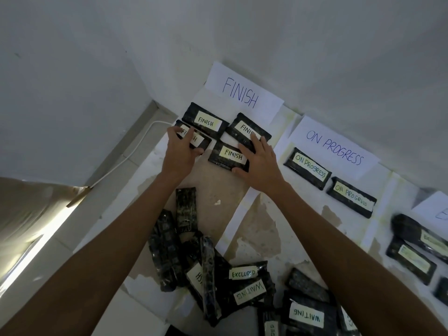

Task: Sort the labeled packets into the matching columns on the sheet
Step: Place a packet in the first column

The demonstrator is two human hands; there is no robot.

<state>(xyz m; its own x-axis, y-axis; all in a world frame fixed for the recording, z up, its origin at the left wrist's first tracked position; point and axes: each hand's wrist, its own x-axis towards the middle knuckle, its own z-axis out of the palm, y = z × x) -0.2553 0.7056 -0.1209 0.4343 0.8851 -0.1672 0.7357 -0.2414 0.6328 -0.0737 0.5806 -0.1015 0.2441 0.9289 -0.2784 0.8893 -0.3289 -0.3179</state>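
Several black packets with pale labels lie on a white sheet on the floor. Under the FINISH heading lie several FINISH packets. My left hand grips the leftmost FINISH packet by its near end. My right hand lies flat, fingers spread, on the right edge of the nearest FINISH packet and touches the far right one. Two ON PROGRESS packets lie under their heading. Unsorted packets are heaped near me, some labelled WAITING or EXCLUDED.
EXCLUDED packets lie in a column at the right edge under a partly seen heading. A white cable runs along the wall base at left. The white wall rises just behind the headings. A pale cloth sits at left.
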